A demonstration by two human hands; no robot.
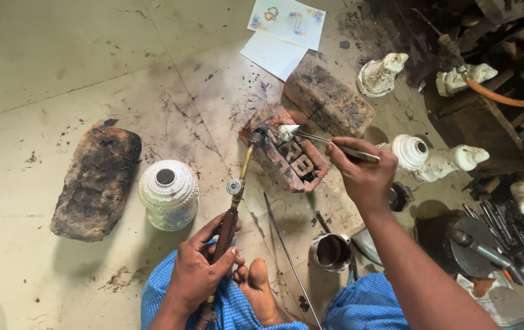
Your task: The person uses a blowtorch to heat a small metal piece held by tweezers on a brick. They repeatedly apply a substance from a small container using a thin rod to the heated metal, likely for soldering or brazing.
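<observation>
My left hand (204,266) grips the handle of a long gas torch (237,183), whose dark nozzle points at a red brick (286,156) on the floor. My right hand (359,174) holds metal tweezers (323,140) that pinch a small white piece (286,131) just above the brick, right beside the torch tip. No flame shows. My bare foot (259,293) rests between my knees, which are covered in blue checked cloth.
A white carved pot (169,194) and a charred brick (97,180) lie at left. Another brick (329,98), white papers (283,30), white plaster-like pieces (442,159), a small metal cup (330,250), a thin rod (289,256) and dark tools at right surround me.
</observation>
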